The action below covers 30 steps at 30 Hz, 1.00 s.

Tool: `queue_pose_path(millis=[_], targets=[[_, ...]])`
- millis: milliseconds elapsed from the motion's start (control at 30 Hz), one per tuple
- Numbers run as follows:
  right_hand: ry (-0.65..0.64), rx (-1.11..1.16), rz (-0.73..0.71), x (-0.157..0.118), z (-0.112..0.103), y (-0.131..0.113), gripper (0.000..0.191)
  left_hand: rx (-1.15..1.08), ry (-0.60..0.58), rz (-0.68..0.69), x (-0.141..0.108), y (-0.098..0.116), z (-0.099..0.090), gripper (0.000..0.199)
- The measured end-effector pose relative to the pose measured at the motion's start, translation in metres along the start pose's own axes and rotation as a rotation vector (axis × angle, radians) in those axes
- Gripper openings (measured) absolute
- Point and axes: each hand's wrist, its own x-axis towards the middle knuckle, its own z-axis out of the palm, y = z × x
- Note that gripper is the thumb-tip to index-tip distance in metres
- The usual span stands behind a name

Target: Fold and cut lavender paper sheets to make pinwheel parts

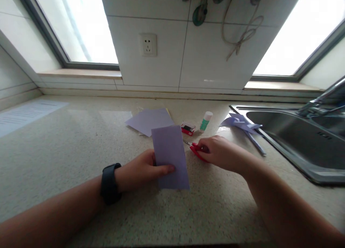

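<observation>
My left hand [147,169], with a dark watch on its wrist, grips a folded sheet of purple paper [169,147], thumb on the front and fingers hidden behind. My right hand [214,151] is closed on the red handles of a pair of scissors [194,147]. The scissors' blades point left toward the paper's right edge, and their tips are partly hidden near it. Beyond the held paper, more purple sheets [148,120] lie on the counter. A small red and black box [188,128] and a glue stick [206,121] with a white cap stand just past the scissors.
A purple paper pinwheel [241,123] with a rolled paper stick lies at the rim of the steel sink [285,140] on the right. A printed sheet [27,113] is at the far left of the speckled counter [81,151]. A wall socket [148,45] is behind.
</observation>
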Motion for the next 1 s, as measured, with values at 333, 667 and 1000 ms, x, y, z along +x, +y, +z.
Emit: queue_pose_path(millis=[333,667,1000], targets=[[0.03,-0.084,0.07,0.002,0.002,0.006,0.015,0.05,0.063,-0.021,0.002,0.002,-0.001,0.031],[0.149,-0.084,0.215,-0.001,-0.006,-0.002,0.034,0.173,0.063,0.011,0.003,0.0,0.003,0.035],[0.076,0.927,-0.16,0.013,0.016,-0.037,0.035,0.46,0.106,0.176,0.005,-0.003,0.01,0.036]])
